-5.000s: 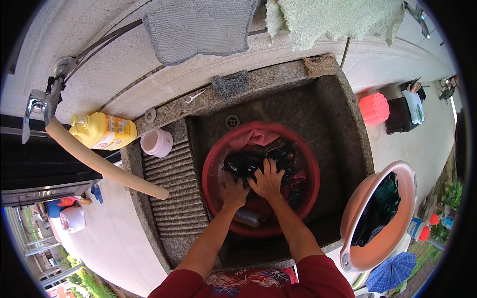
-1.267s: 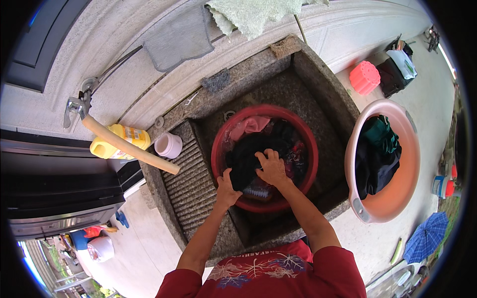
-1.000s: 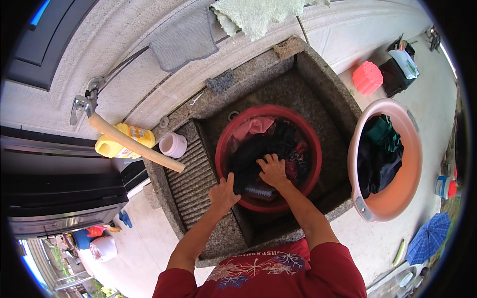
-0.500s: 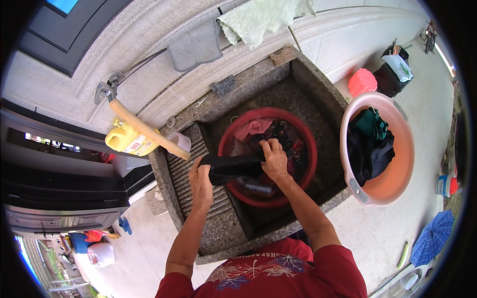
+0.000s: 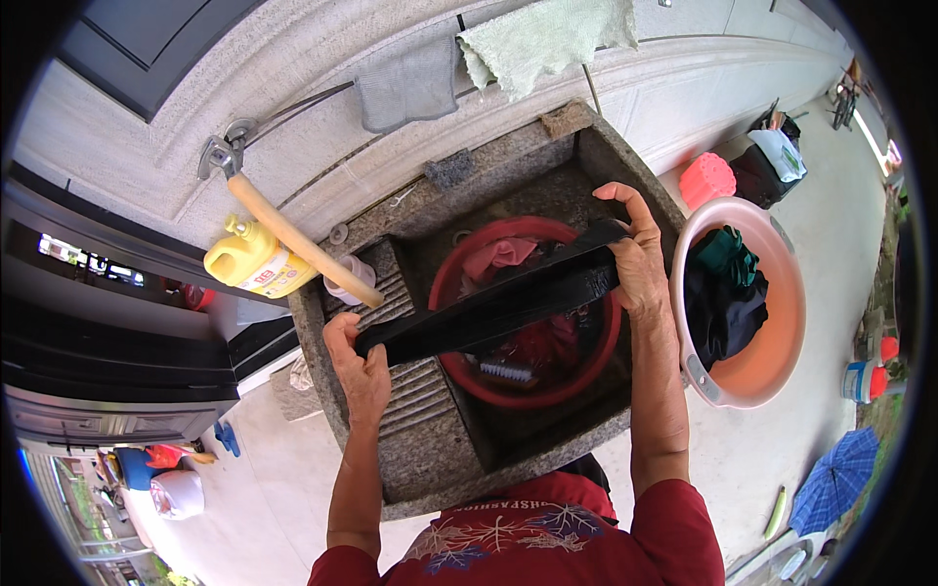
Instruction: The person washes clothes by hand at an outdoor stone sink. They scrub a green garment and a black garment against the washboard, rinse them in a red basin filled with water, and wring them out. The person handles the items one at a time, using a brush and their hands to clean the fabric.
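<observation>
Two hands, left hand and right hand, each clamp one end of a wet black garment above the red basin in the stone sink; pink tub at three o'clock on concrete floor.

A: What's the setting?

B: Outdoors in bright daylight. A pale moulded wall runs across from ten to two o'clock, with a dark window at eleven.

A: And underfoot?

B: Light concrete floor, sunlit, from three to five o'clock. A stone washing trough stands at the centre against the wall, and a dark doorway opens at nine.
</observation>
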Motion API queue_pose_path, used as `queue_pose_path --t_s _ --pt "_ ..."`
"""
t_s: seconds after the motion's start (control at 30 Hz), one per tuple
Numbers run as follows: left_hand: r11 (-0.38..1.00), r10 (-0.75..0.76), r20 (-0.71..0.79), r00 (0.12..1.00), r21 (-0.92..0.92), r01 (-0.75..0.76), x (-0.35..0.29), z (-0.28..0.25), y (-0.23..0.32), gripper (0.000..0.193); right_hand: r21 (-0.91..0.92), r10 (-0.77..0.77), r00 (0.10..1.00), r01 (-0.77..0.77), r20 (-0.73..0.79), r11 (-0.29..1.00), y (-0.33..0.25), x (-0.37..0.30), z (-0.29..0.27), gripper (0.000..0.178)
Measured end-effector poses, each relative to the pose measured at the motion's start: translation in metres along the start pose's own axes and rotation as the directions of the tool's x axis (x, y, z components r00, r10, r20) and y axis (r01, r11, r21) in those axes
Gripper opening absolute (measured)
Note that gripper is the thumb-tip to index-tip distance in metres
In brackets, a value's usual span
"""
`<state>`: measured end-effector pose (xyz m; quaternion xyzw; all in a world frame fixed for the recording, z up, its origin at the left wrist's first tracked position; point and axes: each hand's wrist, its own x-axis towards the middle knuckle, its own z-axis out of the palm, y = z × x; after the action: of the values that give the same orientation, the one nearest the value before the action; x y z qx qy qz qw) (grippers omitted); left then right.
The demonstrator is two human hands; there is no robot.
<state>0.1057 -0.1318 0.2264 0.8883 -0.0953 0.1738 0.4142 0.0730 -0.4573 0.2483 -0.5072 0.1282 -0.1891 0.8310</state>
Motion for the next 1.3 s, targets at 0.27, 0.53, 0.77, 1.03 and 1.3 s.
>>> queue_pose_path --t_s 0.27,0.53,0.77,1.03,1.3 --pt "0.997 0.029 0.216 0.976 0.070 -0.045 -0.027 0.104 -0.043 0.035 -0.770 -0.091 0.994 0.101 0.055 0.630 0.108 0.019 -0.035 0.051" --pt "0.861 -0.237 0.681 0.693 0.477 -0.175 -0.094 0.225 -0.106 0.066 -0.919 0.150 0.925 0.369 0.349 -0.141 0.265 -0.012 -0.049 0.055" --pt "0.856 -0.426 0.606 0.672 0.511 0.081 -0.083 0.264 -0.126 0.058 -0.924 0.382 0.910 0.276 0.162 -0.266 0.338 0.004 -0.068 0.047" --pt "0.910 -0.086 0.640 0.764 0.363 -0.202 -0.079 0.225 -0.107 0.054 -0.962 0.456 0.883 -0.022 0.109 0.273 0.276 0.043 -0.054 0.036" --pt "0.375 -0.649 0.535 0.541 -0.393 0.840 -0.089 0.130 -0.051 0.034 -0.527 0.234 0.959 -0.282 -0.158 0.802 0.088 0.053 -0.007 0.031"
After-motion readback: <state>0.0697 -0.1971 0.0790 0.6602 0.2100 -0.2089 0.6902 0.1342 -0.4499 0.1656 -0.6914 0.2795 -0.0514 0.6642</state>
